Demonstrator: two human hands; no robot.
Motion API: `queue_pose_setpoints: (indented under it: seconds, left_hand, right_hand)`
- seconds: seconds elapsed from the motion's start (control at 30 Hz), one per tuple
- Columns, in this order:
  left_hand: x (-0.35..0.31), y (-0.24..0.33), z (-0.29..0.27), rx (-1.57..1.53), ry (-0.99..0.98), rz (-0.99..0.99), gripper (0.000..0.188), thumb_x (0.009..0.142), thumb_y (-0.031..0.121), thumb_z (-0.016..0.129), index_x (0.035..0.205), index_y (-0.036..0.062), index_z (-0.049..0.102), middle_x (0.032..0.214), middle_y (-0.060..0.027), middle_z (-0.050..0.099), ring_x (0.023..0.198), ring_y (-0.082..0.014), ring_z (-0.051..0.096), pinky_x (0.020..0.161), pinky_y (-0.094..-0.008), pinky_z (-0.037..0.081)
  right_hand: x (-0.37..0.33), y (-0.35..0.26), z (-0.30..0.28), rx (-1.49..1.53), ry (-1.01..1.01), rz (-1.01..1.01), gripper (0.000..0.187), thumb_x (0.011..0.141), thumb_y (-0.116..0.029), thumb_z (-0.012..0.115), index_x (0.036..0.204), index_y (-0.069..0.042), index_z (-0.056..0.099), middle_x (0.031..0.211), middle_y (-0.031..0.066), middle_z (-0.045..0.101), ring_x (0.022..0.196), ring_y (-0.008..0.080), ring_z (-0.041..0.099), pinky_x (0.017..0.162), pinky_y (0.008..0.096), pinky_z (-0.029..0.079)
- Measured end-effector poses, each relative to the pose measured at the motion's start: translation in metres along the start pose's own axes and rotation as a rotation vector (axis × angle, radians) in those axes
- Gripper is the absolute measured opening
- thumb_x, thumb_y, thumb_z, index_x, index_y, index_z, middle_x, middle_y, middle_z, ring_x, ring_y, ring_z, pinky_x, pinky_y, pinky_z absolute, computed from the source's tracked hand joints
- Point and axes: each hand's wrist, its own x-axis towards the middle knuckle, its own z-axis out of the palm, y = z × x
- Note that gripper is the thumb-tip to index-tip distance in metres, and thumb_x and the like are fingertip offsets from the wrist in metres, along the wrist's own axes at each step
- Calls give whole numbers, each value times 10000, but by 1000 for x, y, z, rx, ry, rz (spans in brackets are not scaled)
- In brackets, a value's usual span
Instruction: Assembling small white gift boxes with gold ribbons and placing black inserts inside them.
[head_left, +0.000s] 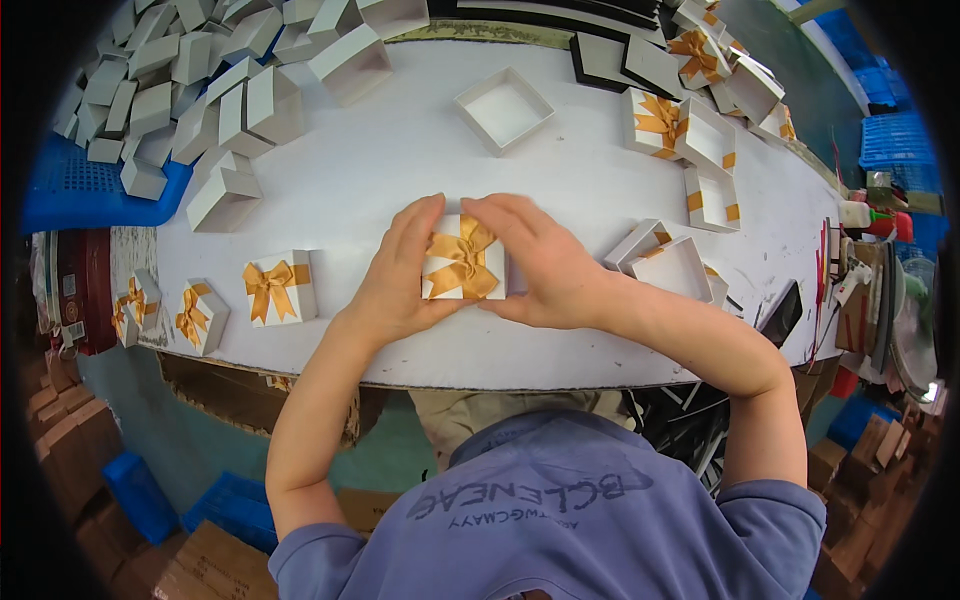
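Note:
Between my two hands, near the middle of the white table, is a small white gift box [437,277] with a gold ribbon bow [466,262] on top. My left hand [392,275] wraps its left side, with fingers along the far edge and thumb at the near edge. From the other side, my right hand [545,262] grips the box in the same way. Farther off, an open white box part [505,110] lies with its hollow side up. Left of my left hand sits another bowed gift box [280,288].
Two more bowed boxes [201,316] stand at the table's left. Many plain white box parts [240,120] are heaped at the far left by a blue basket [100,195]. Ribboned boxes [712,195] and black flat pieces [610,62] lie far right; open ribboned parts [672,268] sit near my right forearm.

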Motion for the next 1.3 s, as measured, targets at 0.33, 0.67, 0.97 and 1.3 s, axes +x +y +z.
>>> queue_pose_setpoints:
  seconds: [0.33,0.67,0.97,1.3]
  left_hand:
    - [-13,4,7,-409,125,-76,942,645,147,784,1396,63,221,1387,-145,296,1264,-276,360,1027,-365,328]
    - [-19,13,-3,-622,104,-309,761,647,114,805,1267,72,365,1123,-63,547,1065,-203,528,880,-311,450]
    - [-17,28,-4,-732,214,-37,778,658,140,792,1321,98,386,1200,-70,481,1122,-191,468,914,-328,421]
    - [-9,35,-6,-361,165,50,613,647,191,795,1180,63,519,1078,-100,548,985,-256,538,839,-335,447]
  right_hand:
    - [7,-6,-18,354,274,298,642,679,-24,751,1255,-50,467,1125,93,517,981,144,509,777,261,453]
    - [6,-21,-12,378,163,175,613,665,-87,781,1209,-48,504,1055,87,558,959,151,504,752,271,457]
    - [5,-28,-9,107,106,117,615,618,-222,814,1127,-17,537,926,120,612,809,253,587,745,317,475]
    - [0,-30,-15,-65,135,-20,520,650,-224,782,1072,-15,561,833,117,612,694,259,588,621,339,478]
